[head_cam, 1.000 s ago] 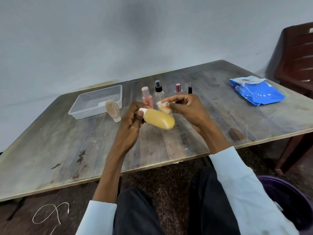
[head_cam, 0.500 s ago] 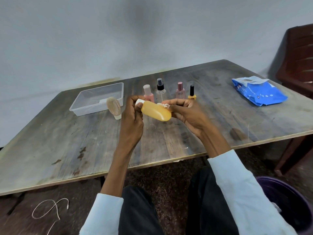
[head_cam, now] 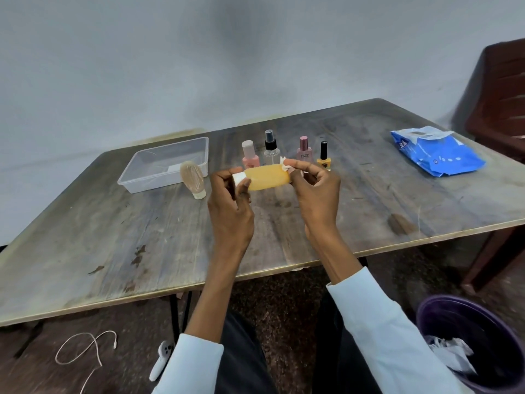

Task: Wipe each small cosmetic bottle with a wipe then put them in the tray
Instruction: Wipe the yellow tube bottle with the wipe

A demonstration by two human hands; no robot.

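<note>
One amber plastic bottle (head_cam: 265, 176), gripped by left hand (head_cam: 230, 207), is being wiped with a white wipe (head_cam: 285, 163) pinched in right hand (head_cam: 315, 191); five bottles wait on the tabletop (head_cam: 355, 200); clear plastic tray (head_cam: 163, 163) holds no bottles

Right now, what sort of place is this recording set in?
Probably a plain room set up for the task, not a shop: a worn wooden table against a bare grey wall, a dark brown chair, and a purple waste bin.

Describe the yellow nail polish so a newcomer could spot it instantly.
Start at the wooden table and find the row of four upright small bottles behind the raised hands. The yellow nail polish is at that row's right end, on the side of the blue wipes pack. It alone has a yellow body with a tall, thin black cap.
</note>
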